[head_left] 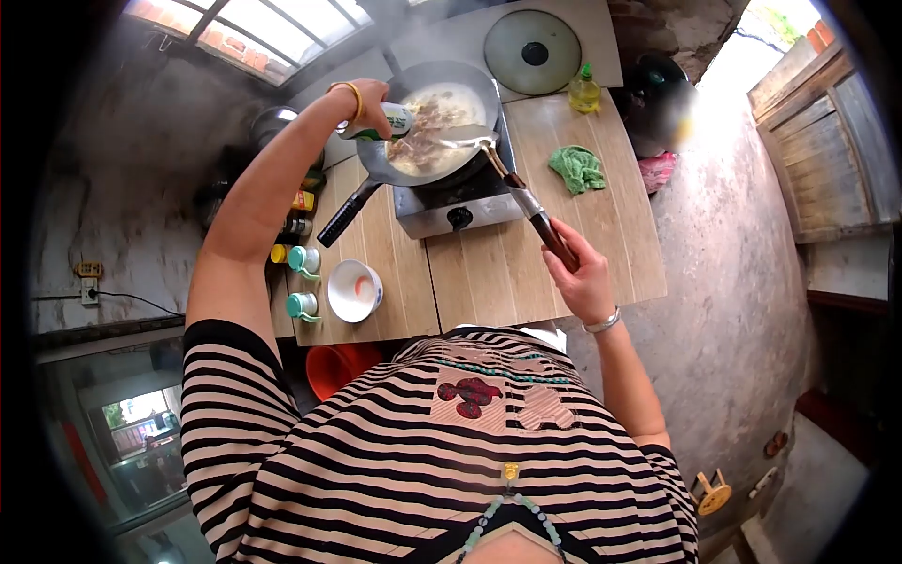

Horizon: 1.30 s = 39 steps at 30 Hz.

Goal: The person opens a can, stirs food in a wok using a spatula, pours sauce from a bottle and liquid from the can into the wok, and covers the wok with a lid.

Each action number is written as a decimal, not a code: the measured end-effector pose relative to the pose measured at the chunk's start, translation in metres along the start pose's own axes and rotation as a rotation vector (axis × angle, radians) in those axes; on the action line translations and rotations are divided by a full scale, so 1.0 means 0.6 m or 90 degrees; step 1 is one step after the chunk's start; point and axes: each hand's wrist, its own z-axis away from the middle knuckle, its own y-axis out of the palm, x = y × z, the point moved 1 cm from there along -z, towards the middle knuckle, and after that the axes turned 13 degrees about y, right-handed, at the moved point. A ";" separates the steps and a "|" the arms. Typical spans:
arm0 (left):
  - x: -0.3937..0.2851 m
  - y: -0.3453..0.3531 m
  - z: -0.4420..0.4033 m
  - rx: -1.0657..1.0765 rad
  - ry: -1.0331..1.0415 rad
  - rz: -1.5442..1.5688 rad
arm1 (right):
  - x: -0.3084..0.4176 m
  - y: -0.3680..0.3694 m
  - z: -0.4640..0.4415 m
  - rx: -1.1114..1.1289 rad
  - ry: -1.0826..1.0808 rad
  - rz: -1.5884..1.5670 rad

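Note:
A steaming wok [374, 162] with pale liquid and pieces of food [442, 117] in it sits on a silver portable stove [418, 216]. My left hand [369, 105] is closed round a white and green container [362, 129], tilted over the wok's left side. In my right hand [584, 278] is the dark handle of a metal spatula [537, 218], whose blade reaches into the wok from the right. The wok's black handle [340, 223] points toward the near left, with no hand on it.
A white bowl [349, 299] and two green-lidded jars [301, 305] stand at the front left of the wooden table [489, 273]. A green cloth [577, 169], a yellow bottle [583, 94] and a glass lid [533, 70] lie or stand at the right and back.

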 end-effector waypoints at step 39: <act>0.084 0.045 -0.006 0.003 -0.047 0.117 | 0.036 0.037 -0.184 0.032 -0.383 0.474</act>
